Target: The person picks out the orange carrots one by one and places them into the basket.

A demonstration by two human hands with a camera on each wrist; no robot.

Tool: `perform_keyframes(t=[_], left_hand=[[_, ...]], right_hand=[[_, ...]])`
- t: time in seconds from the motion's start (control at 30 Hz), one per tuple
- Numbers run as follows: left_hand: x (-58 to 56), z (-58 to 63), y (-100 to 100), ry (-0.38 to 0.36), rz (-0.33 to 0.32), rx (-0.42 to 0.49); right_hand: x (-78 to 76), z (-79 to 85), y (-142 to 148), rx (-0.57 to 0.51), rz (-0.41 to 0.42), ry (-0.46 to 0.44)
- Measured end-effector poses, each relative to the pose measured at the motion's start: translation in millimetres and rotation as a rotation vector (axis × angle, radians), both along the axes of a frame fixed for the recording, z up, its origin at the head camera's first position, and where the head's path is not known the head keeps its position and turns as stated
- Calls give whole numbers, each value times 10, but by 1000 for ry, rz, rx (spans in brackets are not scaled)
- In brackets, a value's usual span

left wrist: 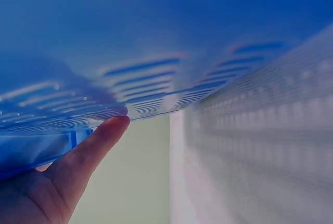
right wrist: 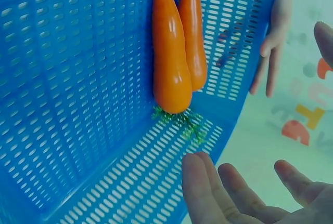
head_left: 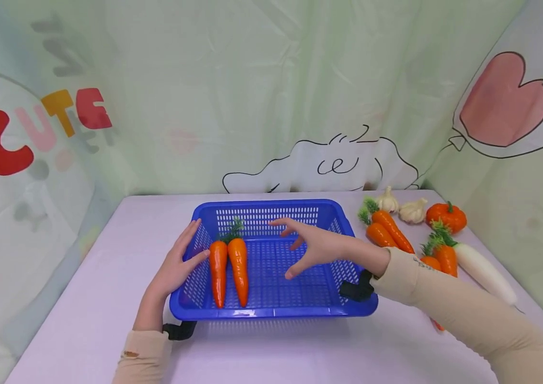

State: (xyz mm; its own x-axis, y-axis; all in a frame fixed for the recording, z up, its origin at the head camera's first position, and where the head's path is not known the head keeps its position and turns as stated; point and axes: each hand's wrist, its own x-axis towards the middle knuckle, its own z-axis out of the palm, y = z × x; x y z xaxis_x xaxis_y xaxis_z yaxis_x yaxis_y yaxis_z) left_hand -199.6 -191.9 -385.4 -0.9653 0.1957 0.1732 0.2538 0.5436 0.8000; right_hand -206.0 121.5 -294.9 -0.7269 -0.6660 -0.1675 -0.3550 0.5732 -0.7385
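A blue perforated plastic basket (head_left: 276, 313) stands on the table. Two orange carrots with green tops, a left carrot (head_left: 218, 272) and a right carrot (head_left: 238, 269), lie side by side along its left part. My left hand (head_left: 175, 264) is at the basket's left rim with fairly straight fingers, its thumb reaching inward near the left carrot. In the left wrist view, a digit (left wrist: 99, 143) touches the basket's perforated wall (left wrist: 145, 81). Over the basket's right half hovers my right hand (head_left: 316, 244), fingers spread and nothing held. The right wrist view shows those fingers (right wrist: 231, 193) apart from the carrots.
Right of the basket lie more carrots (head_left: 392, 232), two garlic bulbs (head_left: 412, 211), a small orange pumpkin (head_left: 446, 217) and a white radish (head_left: 484, 272). My right sleeve (head_left: 444, 304) partly covers this group. A printed curtain (head_left: 261, 106) hangs behind the table.
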Motion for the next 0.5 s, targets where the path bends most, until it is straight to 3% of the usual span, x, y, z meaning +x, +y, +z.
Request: perform_keyframes(t=[0.5], left_hand=[[-2,-13,-10,-9,10,22]], right_hand=[[201,74,527,-66,-63,108]])
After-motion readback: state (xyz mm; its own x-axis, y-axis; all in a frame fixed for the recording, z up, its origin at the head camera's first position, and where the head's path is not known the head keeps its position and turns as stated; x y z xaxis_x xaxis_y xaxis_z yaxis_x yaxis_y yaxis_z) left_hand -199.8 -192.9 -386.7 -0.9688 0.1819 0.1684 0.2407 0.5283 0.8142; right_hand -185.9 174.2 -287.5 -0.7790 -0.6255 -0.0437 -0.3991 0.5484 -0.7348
